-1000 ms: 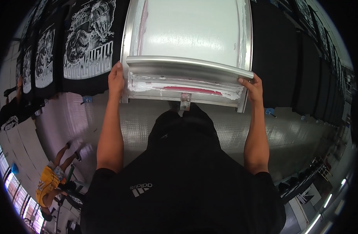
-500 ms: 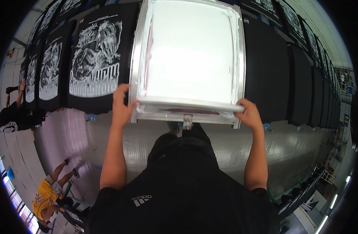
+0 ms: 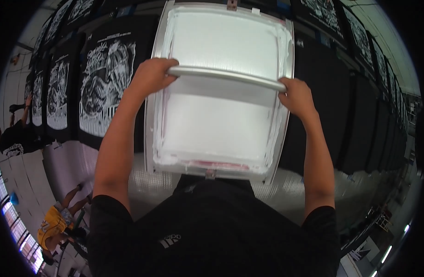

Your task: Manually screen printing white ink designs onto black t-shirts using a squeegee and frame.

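A metal screen-printing frame point(image 3: 149, 134) lies in front of me, its mesh point(image 3: 216, 129) coated in white, with a reddish streak along the near edge. A long silver squeegee bar point(image 3: 226, 74) crosses the upper middle of the screen. My left hand point(image 3: 154, 76) grips the bar's left end, and my right hand point(image 3: 295, 94) is wrapped round its right end. A black shirt with a white printed design point(image 3: 108, 87) lies left of the frame; a plain black one point(image 3: 318, 106) lies to its right.
Rows of black shirts on boards run to both sides and behind the frame. A person in a dark top point(image 3: 18, 141) reaches toward the left row; another in yellow point(image 3: 53, 228) is at lower left. The grey floor point(image 3: 73, 171) shows below the boards.
Both my hands and the squeegee have moved from the screen's near end up across to its upper middle, away from my body, uncovering the lower mesh.
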The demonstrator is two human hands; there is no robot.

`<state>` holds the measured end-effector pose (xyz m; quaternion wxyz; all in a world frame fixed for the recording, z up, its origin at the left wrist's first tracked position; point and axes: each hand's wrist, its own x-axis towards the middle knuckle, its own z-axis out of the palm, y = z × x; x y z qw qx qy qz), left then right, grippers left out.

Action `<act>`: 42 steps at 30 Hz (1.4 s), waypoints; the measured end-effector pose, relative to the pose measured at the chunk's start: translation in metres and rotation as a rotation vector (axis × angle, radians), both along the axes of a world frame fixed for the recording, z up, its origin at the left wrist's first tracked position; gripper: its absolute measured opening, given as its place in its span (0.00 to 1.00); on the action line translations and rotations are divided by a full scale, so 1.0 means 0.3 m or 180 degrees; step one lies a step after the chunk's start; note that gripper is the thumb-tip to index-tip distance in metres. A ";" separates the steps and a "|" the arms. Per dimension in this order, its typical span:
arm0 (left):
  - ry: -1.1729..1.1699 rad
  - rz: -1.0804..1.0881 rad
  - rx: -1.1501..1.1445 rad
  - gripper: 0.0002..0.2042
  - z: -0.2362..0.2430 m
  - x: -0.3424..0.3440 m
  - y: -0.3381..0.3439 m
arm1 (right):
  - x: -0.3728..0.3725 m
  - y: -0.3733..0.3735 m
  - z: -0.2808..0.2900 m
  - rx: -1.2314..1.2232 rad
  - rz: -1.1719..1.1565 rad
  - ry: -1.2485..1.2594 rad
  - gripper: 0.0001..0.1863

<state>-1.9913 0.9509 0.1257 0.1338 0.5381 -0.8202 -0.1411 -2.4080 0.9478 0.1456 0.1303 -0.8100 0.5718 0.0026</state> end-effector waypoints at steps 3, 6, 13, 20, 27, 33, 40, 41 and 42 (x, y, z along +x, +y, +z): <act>-0.0098 0.0135 -0.0368 0.14 -0.065 0.010 -0.284 | 0.009 -0.305 -0.068 -0.0650 0.0159 -0.0097 0.13; -0.0093 0.0176 -0.0734 0.16 -0.150 0.000 -0.460 | 0.016 -0.489 -0.167 -0.1206 0.0197 0.0062 0.13; -0.0264 0.0308 -0.0455 0.22 -0.257 -0.031 -0.173 | 0.071 -0.205 -0.269 -0.0812 0.0208 0.0714 0.16; -0.0154 0.0111 0.0177 0.21 -0.066 0.004 0.535 | -0.041 0.486 -0.071 -0.0316 0.0429 -0.0404 0.18; 0.0153 -0.0063 0.0014 0.18 -0.036 -0.054 0.933 | 0.002 0.909 -0.041 0.0248 0.0012 -0.0330 0.21; 0.0125 0.0202 0.0215 0.19 -0.108 -0.062 1.013 | 0.000 0.948 -0.084 0.0459 -0.0039 -0.0026 0.23; 0.0281 0.0313 -0.0557 0.20 -0.194 -0.078 0.729 | 0.010 0.737 -0.166 -0.0366 -0.0262 -0.0258 0.25; 0.0121 0.0403 -0.0326 0.20 -0.215 -0.066 0.626 | -0.001 0.642 -0.189 -0.0464 -0.0151 -0.0281 0.25; 0.0155 0.0381 -0.0436 0.21 -0.233 -0.057 0.510 | -0.015 0.527 -0.211 -0.0708 -0.0113 -0.0371 0.24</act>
